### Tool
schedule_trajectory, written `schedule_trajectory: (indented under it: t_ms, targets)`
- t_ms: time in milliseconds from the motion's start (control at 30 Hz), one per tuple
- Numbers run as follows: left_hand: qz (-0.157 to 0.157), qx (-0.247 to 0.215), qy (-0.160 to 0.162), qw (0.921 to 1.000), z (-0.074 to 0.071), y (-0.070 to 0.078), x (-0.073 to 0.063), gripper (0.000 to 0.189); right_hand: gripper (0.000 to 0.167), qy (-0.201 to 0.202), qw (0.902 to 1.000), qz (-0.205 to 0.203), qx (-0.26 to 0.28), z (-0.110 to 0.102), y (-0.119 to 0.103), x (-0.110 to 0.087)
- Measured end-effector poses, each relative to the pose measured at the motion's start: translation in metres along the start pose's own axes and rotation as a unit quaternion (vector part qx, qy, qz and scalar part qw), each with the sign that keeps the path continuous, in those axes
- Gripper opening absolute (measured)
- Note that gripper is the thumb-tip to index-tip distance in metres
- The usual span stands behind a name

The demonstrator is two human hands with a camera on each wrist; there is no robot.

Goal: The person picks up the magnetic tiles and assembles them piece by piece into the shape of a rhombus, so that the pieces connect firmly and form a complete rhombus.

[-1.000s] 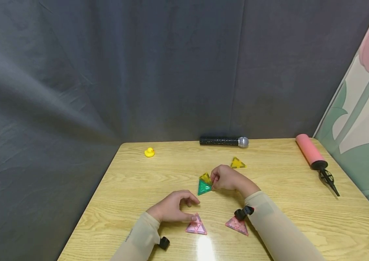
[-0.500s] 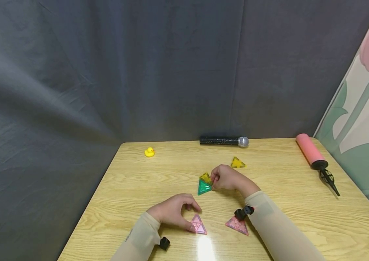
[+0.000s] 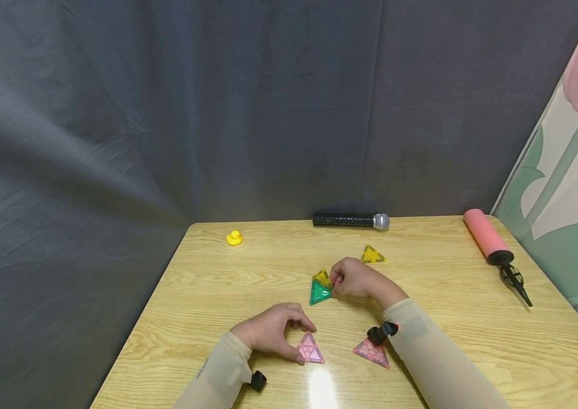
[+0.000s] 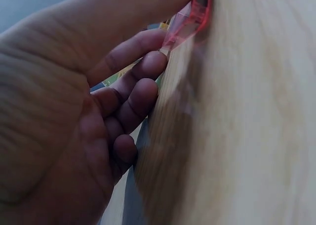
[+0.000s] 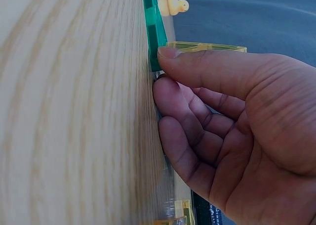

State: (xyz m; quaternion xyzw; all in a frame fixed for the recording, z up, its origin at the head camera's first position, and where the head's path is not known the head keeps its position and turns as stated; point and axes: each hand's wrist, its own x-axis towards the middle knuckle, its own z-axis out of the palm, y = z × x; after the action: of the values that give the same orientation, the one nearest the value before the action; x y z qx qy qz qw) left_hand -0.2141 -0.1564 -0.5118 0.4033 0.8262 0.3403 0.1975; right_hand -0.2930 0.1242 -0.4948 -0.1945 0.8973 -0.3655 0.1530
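My left hand (image 3: pixel 274 330) pinches a pink triangular magnetic tile (image 3: pixel 312 351), thumb at its lower left corner and index fingertip by its top point. The left wrist view catches this tile (image 4: pixel 190 24) between thumb and fingers, close over the wood. Farther forward, my right hand (image 3: pixel 356 278) holds the right corner of a green triangular magnetic tile (image 3: pixel 319 293), the other fingers curled under. A yellow magnetic tile (image 3: pixel 322 278) meets the green one's far edge; in the right wrist view this yellow tile (image 5: pixel 212 47) juts up from the tabletop, partly hidden by the thumb.
Another pink tile (image 3: pixel 373 354) lies below the right wrist. A yellow triangle tile (image 3: pixel 372 255) rests beyond the right hand. Toward the back are a rubber duck (image 3: pixel 235 238) and a black microphone (image 3: pixel 345 220). A pink hand pump (image 3: pixel 485 236) lies at the right edge.
My left thumb has slid down to the pink tile's lower left corner and the index finger has come in at its top. The right hand keeps its place on the green tile.
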Motion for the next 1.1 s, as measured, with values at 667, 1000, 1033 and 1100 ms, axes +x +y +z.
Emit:
schedule_trajectory:
  t_ms: [667, 1000, 1033, 1100]
  targets:
    - [-0.066, 0.029, 0.084, 0.9939, 0.0033, -0.0029, 0.0035, 0.047, 0.018, -0.008, 0.9999, -0.010, 0.003, -0.0005, 0.0033, -0.0006]
    - [-0.102, 0.031, 0.114, 0.9878, 0.0001, -0.0046, 0.0017, 0.044, 0.018, -0.008, 0.9998, -0.014, 0.008, -0.0008, 0.0017, -0.0011]
    - [-0.103, 0.032, 0.115, 0.9875, 0.0000, -0.0045, 0.0017, 0.044, 0.018, -0.009, 0.9998, -0.014, 0.008, -0.0009, 0.0016, -0.0012]
    - [-0.103, 0.034, 0.116, 0.9873, -0.0001, -0.0044, 0.0018, 0.044, 0.018, -0.010, 0.9998, -0.013, 0.007, -0.0011, 0.0020, -0.0004]
